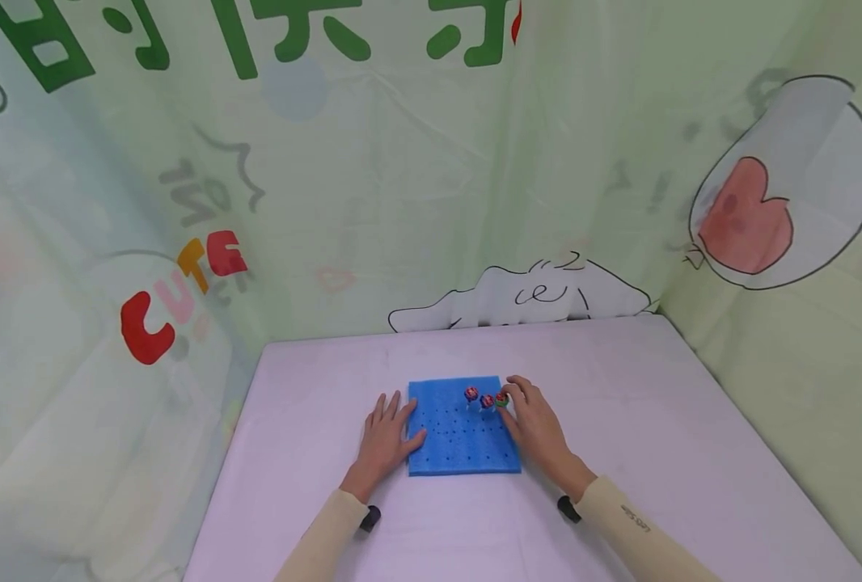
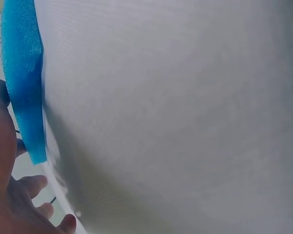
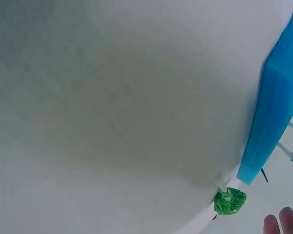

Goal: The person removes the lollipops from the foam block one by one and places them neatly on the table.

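1. A blue board (image 1: 445, 466), dotted with holes, lies on the pale table (image 1: 329, 380) at lower centre of the head frame.
2. Three lollipops stand in a short slanting row near the board's upper-right corner: the left lollipop (image 1: 471, 394) and middle lollipop (image 1: 487, 401) are red, and the green lollipop (image 1: 501, 399) is nearest the edge.
3. The left hand (image 1: 382, 444) is at the board's left edge, its fingers spread and its thumb reaching over the top face.
4. The right hand (image 1: 540, 424) is at the board's right edge, thumb and forefinger curled in from either side, pinching the green lollipop.
5. At the bottom right of the right wrist view, a green wrapped piece (image 3: 229, 201) shows just past the board's end; whether the hand touches it, I cannot tell.
6. Cream sleeves (image 1: 329, 525) enter from the bottom of the head frame, the right one printed with small dark lettering.
7. A pale curtain (image 1: 402, 178) fills the upper frame, with green characters along the top and a balloon drawing (image 1: 802, 186) at upper right.
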The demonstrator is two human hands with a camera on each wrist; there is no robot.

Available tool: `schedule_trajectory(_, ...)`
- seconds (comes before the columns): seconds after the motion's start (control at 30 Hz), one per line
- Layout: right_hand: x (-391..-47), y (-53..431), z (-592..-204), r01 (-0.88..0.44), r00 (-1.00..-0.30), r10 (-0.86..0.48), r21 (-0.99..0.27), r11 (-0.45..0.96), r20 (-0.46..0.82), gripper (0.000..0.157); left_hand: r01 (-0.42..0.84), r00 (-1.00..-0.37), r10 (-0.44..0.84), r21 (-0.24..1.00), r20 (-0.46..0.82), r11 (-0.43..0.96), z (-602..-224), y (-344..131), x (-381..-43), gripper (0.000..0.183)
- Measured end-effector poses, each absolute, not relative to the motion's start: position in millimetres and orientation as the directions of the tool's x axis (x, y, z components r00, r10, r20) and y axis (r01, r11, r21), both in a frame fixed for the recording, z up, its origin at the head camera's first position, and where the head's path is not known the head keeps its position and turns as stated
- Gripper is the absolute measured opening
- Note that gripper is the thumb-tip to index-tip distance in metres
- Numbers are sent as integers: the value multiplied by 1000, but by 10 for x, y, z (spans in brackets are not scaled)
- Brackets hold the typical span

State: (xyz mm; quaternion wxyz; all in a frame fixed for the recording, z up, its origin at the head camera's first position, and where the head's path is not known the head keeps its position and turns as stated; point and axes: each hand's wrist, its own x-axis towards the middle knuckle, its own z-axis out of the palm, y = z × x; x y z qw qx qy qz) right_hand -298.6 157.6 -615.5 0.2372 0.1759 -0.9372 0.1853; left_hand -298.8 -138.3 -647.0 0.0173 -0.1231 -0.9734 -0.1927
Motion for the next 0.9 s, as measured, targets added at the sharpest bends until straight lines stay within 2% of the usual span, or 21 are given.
schedule_trajectory(0.23,-2993,1601,-6154,-413,-832,-239,-271,870,501,38,245,-969,232,363,81,899,-6494,-1379,-2993,68)
schedule_trajectory(0.6,-3058,1649,-6071,-471,-765,-230,-279,837,601,40,254,-967,238,363,90,896,-6493,-1375,-2987,69)
schedule_trajectory(0.7,-3086,1684,-5988,-450,-788,-214,-304,839,577,40,254,-967,238,372,89,893,-6480,-1378,-2986,69)
schedule_trajectory(0.9,-3147,1832,-5756,-410,-879,-258,-362,837,401,37,245,-969,233,378,78,893,-6511,-1387,-3006,68)
